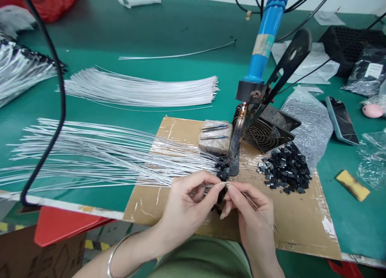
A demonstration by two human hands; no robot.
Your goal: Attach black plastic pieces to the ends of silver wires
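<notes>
- Pinched between thumb and forefinger of the left hand (188,207): the end of a thin pale wire (259,212), finer detail at the fingertips too small to tell.
- Gripped also by the right hand (255,221), fingertips against the left ones, with the wire trailing back across the hand toward the wrist.
- Just beyond the fingers, above a cardboard sheet (295,225): black connector ends (223,171) on fanned white wires (169,161), spreading leftward over the green tabletop (99,40).
- Slanting down, blue handle uppermost, tip close to those ends: a soldering iron (257,62), fixed in a black bracket (289,62).
- Left of the tip, a grimy block (211,149) bearing slim metal rods (214,128); right of it, a tilted black fan (261,132).
- Heaped at the cardboard's right: loose black connectors (288,165), near bubble wrap (313,121).
- Farther right, a phone (343,119) and a scorched yellow sponge (352,185).
- Behind the fan-out, a tidy wire bundle (144,89).
</notes>
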